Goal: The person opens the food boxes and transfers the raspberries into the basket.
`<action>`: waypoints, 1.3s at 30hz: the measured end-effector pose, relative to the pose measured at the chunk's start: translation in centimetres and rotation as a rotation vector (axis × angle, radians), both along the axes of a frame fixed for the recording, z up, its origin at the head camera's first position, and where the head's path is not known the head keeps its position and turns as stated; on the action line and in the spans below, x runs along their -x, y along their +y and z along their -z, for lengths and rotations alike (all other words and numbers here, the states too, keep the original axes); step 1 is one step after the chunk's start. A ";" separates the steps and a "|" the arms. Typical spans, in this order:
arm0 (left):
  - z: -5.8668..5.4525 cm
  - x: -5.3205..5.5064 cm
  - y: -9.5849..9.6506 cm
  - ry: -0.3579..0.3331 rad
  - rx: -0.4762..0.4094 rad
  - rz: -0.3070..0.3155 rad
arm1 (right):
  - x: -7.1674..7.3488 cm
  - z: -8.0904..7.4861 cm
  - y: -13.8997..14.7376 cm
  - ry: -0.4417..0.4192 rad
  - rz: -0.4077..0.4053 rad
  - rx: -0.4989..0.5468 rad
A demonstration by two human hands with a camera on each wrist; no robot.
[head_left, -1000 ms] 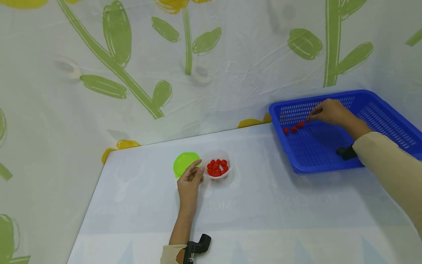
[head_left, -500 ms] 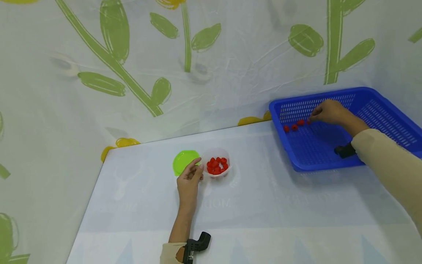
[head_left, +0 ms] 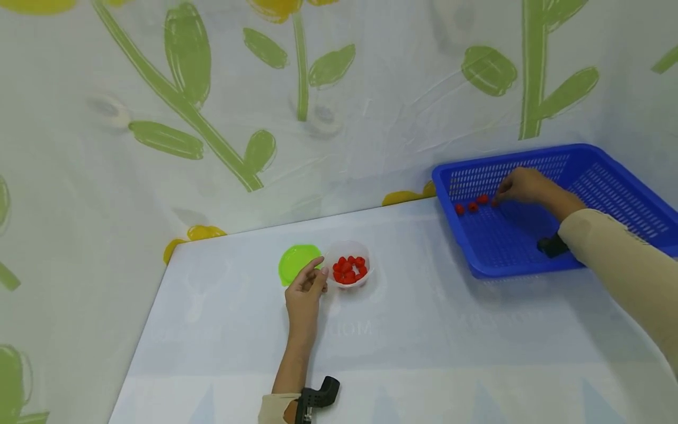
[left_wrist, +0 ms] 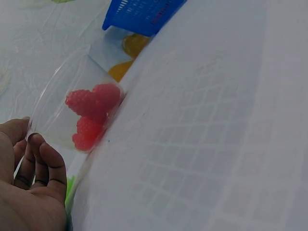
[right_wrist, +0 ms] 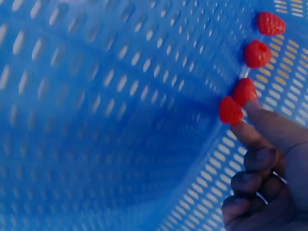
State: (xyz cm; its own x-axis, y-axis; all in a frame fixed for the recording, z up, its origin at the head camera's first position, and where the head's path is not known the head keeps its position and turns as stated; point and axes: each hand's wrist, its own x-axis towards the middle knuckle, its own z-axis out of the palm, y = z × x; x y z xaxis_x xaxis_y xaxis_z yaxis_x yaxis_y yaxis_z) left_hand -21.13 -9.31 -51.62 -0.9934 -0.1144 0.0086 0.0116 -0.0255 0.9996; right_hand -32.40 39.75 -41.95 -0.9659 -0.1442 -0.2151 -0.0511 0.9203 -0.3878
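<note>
My left hand pinches the rim of a clear plastic bowl between thumb and fingers. Several red raspberries lie inside the bowl. Over at the right, my right hand reaches into a blue mesh basket. Its thumb and forefinger pinch a raspberry by the tips, and the other fingers curl in. Right beside that one is a second raspberry. Two more raspberries continue the row along the basket's side.
A bright green lid lies on the white table left of the bowl, partly behind my left hand. Behind the table hangs a white sheet printed with green stems and leaves. The basket stands close against it.
My right hand has come slightly down and nearer inside the basket, and the raspberry at its fingertips has shifted with it. The left hand and bowl have stayed put.
</note>
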 end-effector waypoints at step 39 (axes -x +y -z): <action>-1.4 -0.3 -0.1 0.032 -0.071 0.028 | -6.0 -7.4 -8.0 0.172 -0.012 0.069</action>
